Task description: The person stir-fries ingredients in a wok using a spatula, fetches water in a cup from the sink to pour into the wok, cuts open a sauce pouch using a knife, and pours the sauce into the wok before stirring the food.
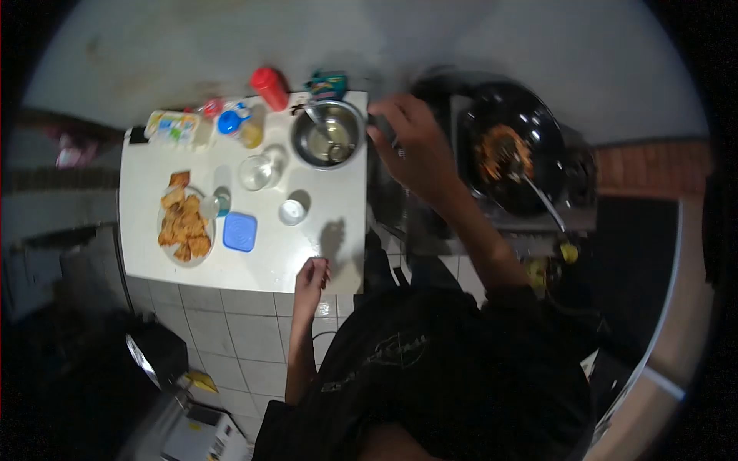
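Note:
My right hand [419, 150] is stretched over the gap between the white table and the stove. Its fingers are closed around a small dark-grey piece [382, 129], which I cannot make out. Just left of it stands a metal bowl [299, 146] with pale liquid and a ladle [315, 117] in it. To its right, a black wok [542, 127] holds reddish-brown food [496, 157] and a metal spatula [544, 201]. My left hand [311, 275] is at the table's front edge, fingers curled in; a small red spot shows by the fingertips, and what they hold, if anything, is hidden.
On the white table [254, 269] are a plate of fried pieces [184, 223], a blue lid [240, 232], a glass [255, 172], a small white cup [292, 212], a blue-capped container [231, 123] and a red bottle [269, 88]. A wall [384, 46] runs behind.

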`<act>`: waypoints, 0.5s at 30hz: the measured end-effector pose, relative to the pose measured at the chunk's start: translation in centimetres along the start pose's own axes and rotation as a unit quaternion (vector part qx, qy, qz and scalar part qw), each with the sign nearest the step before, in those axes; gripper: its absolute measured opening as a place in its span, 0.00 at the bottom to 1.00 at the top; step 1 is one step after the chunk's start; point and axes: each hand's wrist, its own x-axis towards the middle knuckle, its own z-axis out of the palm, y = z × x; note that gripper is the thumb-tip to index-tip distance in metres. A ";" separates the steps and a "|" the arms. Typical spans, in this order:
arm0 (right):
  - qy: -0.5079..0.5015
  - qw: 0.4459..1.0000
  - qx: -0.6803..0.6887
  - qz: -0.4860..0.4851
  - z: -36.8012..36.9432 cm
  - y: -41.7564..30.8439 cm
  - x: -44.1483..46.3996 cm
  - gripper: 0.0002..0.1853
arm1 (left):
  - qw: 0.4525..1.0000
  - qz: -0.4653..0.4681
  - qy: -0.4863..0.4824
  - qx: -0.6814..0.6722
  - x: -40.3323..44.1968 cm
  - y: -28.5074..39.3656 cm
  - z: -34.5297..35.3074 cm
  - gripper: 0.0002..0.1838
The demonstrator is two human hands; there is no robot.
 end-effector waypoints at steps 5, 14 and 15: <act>-0.002 0.934 -0.308 0.180 -19.5 7.2 -9.6 0.16 | 0.996 0.061 -0.067 0.019 3.9 5.1 3.7 0.15; -0.235 0.835 -0.055 0.495 -25.2 18.8 -18.4 0.29 | 0.984 0.130 -0.115 0.046 6.9 10.4 13.7 0.12; -0.272 0.826 -0.058 0.490 -24.9 18.8 -17.8 0.30 | 0.983 0.132 -0.115 0.049 6.8 11.0 14.7 0.12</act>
